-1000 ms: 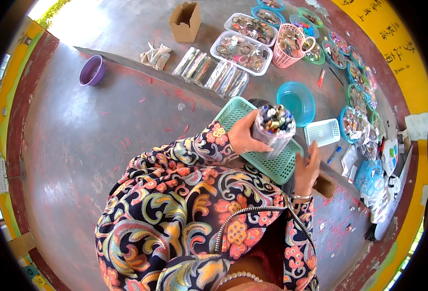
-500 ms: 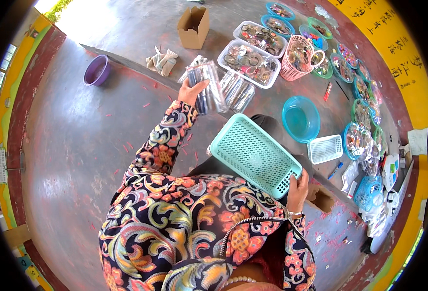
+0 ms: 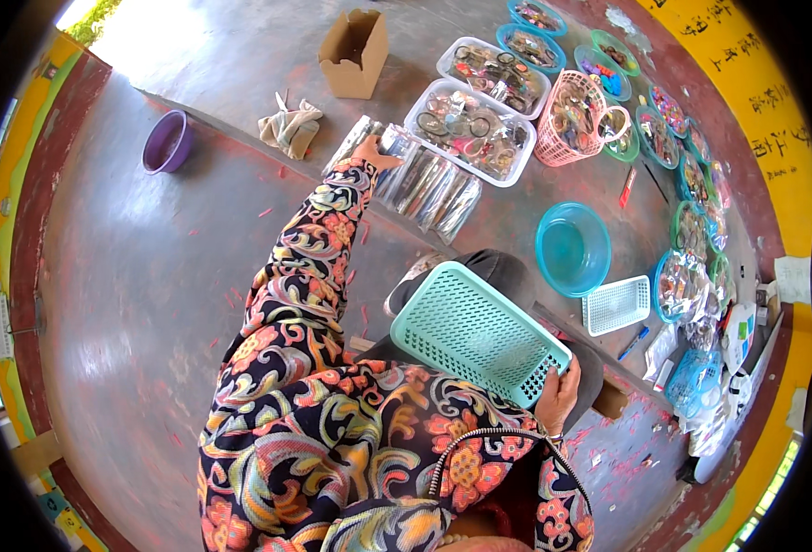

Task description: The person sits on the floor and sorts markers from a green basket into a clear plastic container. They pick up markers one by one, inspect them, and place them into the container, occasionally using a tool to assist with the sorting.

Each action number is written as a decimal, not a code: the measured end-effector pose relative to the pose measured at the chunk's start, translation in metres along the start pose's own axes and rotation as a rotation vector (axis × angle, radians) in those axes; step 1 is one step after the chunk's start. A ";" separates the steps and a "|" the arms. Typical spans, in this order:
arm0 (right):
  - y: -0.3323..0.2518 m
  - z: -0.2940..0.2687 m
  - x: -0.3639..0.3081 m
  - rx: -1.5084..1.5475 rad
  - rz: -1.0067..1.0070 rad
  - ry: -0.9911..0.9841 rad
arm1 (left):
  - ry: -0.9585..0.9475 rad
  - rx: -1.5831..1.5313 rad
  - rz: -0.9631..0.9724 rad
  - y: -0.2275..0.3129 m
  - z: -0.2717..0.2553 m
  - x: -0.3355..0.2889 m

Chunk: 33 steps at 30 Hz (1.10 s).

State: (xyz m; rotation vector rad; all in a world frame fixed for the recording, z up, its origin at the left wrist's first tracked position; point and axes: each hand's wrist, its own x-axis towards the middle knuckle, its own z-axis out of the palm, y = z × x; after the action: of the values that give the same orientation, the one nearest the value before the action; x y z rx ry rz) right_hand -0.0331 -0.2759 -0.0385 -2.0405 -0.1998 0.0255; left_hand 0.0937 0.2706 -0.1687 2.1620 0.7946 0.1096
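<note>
A mint-green perforated plastic basket [image 3: 480,333] rests across my lap, tilted, and nothing shows inside it. My right hand [image 3: 558,396] is closed on its near right corner. Far out in front, my left arm reaches to a row of clear plastic packets [image 3: 434,195] holding dark and silvery slim items I cannot make out. Over the upper left end of that row lies my left hand [image 3: 372,155], thumb and fingers apart, touching the packets. Part of the packets is hidden under the hand and sleeve.
White trays of small goods [image 3: 472,129] and a pink basket [image 3: 571,120] stand beyond the packets. A cardboard box [image 3: 354,55], a cloth with scissors [image 3: 290,129] and a purple basin [image 3: 167,143] are leftward. A blue basin [image 3: 572,248] and white basket [image 3: 617,305] sit right.
My left hand has moved forward with the packet it held and let it go on the row. The green basket and right hand have shifted slightly lower in view.
</note>
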 end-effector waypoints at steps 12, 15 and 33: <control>-0.005 0.000 0.004 -0.131 0.065 -0.079 | 0.098 0.119 0.240 -0.024 0.032 0.004; 0.050 -0.008 0.016 -0.006 0.046 0.042 | 0.020 0.166 0.225 -0.052 0.032 0.020; 0.226 -0.058 0.200 -0.979 0.649 -0.014 | 0.195 0.011 0.569 0.006 0.062 -0.125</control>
State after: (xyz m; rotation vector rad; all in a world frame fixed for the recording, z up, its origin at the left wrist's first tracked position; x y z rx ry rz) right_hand 0.1999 -0.3975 -0.1981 -2.9907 0.5611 0.4144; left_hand 0.0170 0.1544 -0.1833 2.3546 0.2599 0.6139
